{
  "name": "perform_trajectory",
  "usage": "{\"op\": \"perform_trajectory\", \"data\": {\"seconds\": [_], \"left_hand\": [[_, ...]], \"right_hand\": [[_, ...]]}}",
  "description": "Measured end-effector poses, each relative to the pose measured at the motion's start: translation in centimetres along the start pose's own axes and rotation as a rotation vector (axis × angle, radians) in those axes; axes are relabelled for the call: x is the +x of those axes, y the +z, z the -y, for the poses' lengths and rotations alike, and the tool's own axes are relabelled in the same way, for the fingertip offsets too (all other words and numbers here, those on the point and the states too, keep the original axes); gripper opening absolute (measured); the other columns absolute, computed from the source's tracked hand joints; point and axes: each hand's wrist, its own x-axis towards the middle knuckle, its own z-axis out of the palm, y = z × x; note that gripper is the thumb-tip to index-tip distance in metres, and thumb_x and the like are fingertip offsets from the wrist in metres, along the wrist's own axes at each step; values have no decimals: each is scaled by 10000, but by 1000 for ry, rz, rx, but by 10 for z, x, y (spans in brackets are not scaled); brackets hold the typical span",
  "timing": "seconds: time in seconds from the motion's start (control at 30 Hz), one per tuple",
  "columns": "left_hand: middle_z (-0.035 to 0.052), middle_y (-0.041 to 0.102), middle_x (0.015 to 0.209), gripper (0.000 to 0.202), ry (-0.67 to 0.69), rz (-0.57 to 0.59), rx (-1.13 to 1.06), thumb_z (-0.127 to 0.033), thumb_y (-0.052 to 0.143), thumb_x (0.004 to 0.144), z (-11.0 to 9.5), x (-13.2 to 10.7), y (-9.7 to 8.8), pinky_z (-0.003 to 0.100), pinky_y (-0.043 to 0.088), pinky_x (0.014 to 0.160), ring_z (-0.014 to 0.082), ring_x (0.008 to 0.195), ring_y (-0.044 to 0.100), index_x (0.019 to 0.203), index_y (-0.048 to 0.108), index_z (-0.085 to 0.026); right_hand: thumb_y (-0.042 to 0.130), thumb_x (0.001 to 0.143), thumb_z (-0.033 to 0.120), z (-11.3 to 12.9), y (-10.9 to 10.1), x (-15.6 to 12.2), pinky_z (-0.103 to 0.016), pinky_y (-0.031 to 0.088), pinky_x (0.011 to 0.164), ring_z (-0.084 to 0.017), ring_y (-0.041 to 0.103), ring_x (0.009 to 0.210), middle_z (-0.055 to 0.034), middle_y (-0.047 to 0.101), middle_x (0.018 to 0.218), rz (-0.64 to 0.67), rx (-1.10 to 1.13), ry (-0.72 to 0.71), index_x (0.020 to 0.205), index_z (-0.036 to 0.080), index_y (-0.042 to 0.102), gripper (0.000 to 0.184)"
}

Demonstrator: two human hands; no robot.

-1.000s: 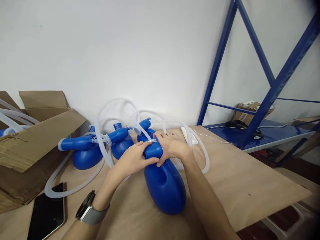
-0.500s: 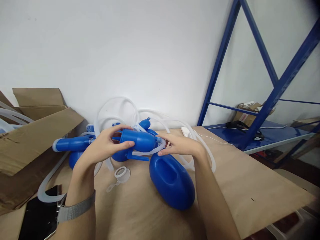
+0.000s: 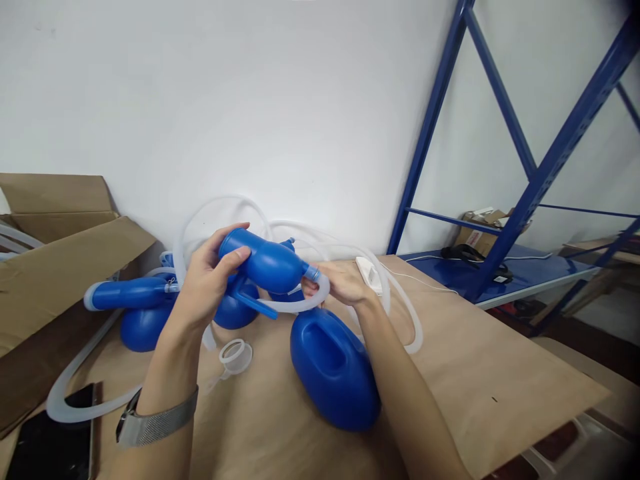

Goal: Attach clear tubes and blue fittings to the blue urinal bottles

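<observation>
My left hand (image 3: 207,267) is wrapped round a blue plastic urinal cup (image 3: 265,260), raised above the table with its narrow end to the right. A clear connector (image 3: 313,273) joins that end to a translucent tube (image 3: 300,306), which bends back to the left. My right hand (image 3: 340,283) is closed at the tube's bend, its fingertips partly hidden behind it. Below lies a large blue bottle (image 3: 335,373) with a recess in its side. A clear lid with a strap (image 3: 235,357) rests on the table left of the bottle.
More blue urinal cups (image 3: 130,293) and bottles (image 3: 143,329) lie behind my left arm among looping tubes. An open cardboard box (image 3: 65,287) stands left, near a black phone (image 3: 50,440). A white object (image 3: 369,273) lies near the wall, and a blue shelf rack (image 3: 435,120) stands right.
The cup's wide end has risen, tilting its narrow end down to the right. My right hand has turned and its fingers have curled in behind the tube. The view has shifted slightly.
</observation>
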Motion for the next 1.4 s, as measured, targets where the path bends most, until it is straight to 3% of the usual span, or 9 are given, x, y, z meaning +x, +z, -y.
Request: {"op": "perform_trajectory", "data": {"seconds": [0.17, 0.3, 0.43, 0.53, 0.63, 0.87, 1.2, 1.33, 1.4], "left_hand": [[38, 712, 938, 443, -69, -120, -218, -487, 800, 738, 1, 3, 6, 264, 528, 580, 199, 778, 649, 1098, 713, -242], [-17, 662, 838, 407, -113, -228, -307, -469, 852, 720, 2, 4, 16, 212, 480, 531, 116, 651, 600, 1007, 687, -233], [-15, 640, 740, 479, -227, -106, -357, -590, 807, 748, -4, -2, 25, 239, 471, 487, 130, 571, 601, 1006, 663, -212], [53, 708, 825, 575, -257, 0, -410, -687, 739, 763, -13, -9, 30, 320, 566, 576, 238, 733, 709, 1057, 668, -198], [72, 730, 908, 575, -205, -42, -457, -690, 752, 738, -19, -12, 31, 381, 610, 651, 289, 848, 729, 1041, 671, -208], [2, 632, 754, 488, -36, -380, -358, -604, 870, 659, -20, -14, 32, 287, 565, 557, 187, 700, 650, 835, 610, -230], [-53, 516, 717, 496, 95, -619, -318, -516, 916, 657, -29, -17, 27, 241, 496, 559, 123, 667, 556, 765, 524, -232], [-58, 493, 716, 506, 63, -581, -374, -518, 912, 657, -33, -16, 22, 236, 482, 540, 110, 638, 516, 778, 512, -233], [-62, 488, 720, 510, 91, -553, -378, -489, 926, 642, -33, -18, 24, 233, 493, 571, 107, 651, 521, 787, 512, -230]], "right_hand": [[608, 882, 739, -18, 23, 16, -258, 345, 442, -104, 410, 443, 47, 507, 584, 161, 211, -47, 755, 208, 543, 549], [676, 852, 721, -17, 31, 18, -228, 249, 426, -78, 315, 436, 77, 401, 529, 52, 298, -79, 726, 200, 538, 553], [799, 757, 687, -7, 31, 16, -207, 196, 408, -60, 330, 432, 76, 430, 512, -87, 266, -90, 671, 188, 540, 569], [826, 737, 660, 4, 35, 13, -207, 209, 400, -59, 347, 419, 62, 491, 503, -106, 176, -84, 632, 190, 544, 558], [798, 765, 654, 16, 42, 10, -216, 251, 415, -71, 366, 427, 50, 521, 496, -125, 58, -118, 617, 195, 566, 536], [704, 899, 537, 30, 46, 3, -250, 361, 539, -111, 468, 555, 24, 555, 593, -277, -283, -192, 668, 188, 612, 429], [534, 1069, 417, 35, 55, -5, -309, 434, 742, -174, 559, 735, -17, 614, 763, -252, -1022, -318, 776, 210, 618, 368], [655, 999, 489, 37, 49, -5, -378, 474, 918, -242, 621, 977, -70, 703, 980, -258, -1089, -267, 950, 210, 671, 284], [728, 938, 526, 39, 49, -7, -434, 449, 1040, -280, 602, 1159, -90, 699, 1181, -315, -994, -243, 1167, 228, 659, 382]]}}
